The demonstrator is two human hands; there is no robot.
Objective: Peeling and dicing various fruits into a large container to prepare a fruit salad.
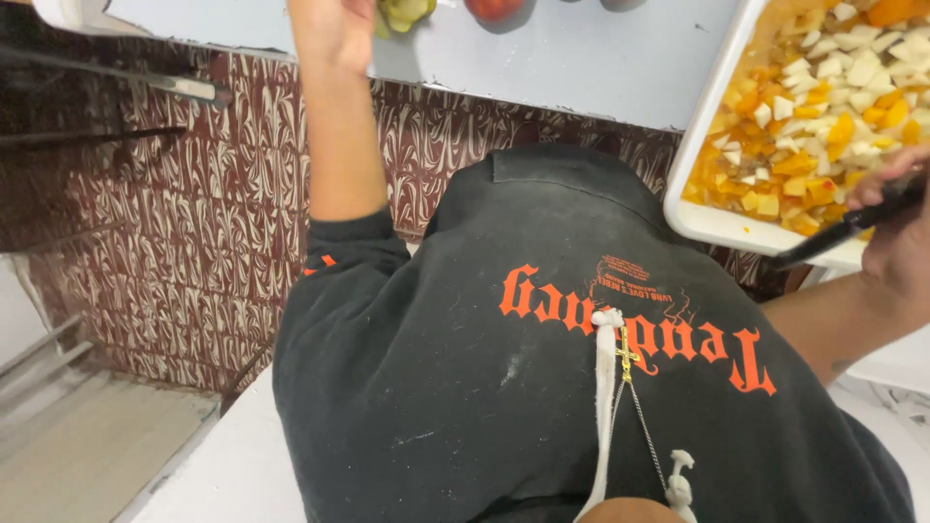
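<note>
Looking straight down past a black sweatshirt [542,387] with orange lettering; pale tabletop [581,68] at 12 o'clock, patterned maroon-and-cream panel [194,223] below it.

Left hand [334,29] at 11 o'clock, raised to the tabletop edge, beside a yellow-green piece of fruit [405,12] just to its 3 o'clock. Fingers cut off by the frame top: apart or closed cannot be told, nor whether touching the fruit. Red round fruit [494,8] further toward 1 o'clock, apart from the hand.

Right hand [896,228] at 3 o'clock, fingers curled and clamped around the handle of a dark knife [843,225]. Blade pointing toward 8 o'clock, crossing the near rim of a white tray [712,218]. Tray at 2 o'clock, filled with diced orange and pale fruit cubes [823,107] sitting in juice.

Judgement on handling: knife rigid and light, probably slick from juice; grip best kept on the handle, well back from the blade. Cubes likely soft, wet, slippery, easily crushed. Tray likely heavy and sloshy with liquid; better taken by two opposite rims, kept level. Yellow-green piece likely firm enough for a fingertip pinch on its sides.

Small cross pendant on a chain [628,360] and white drawstring [605,407] hanging at 6 o'clock over the sweatshirt.
</note>
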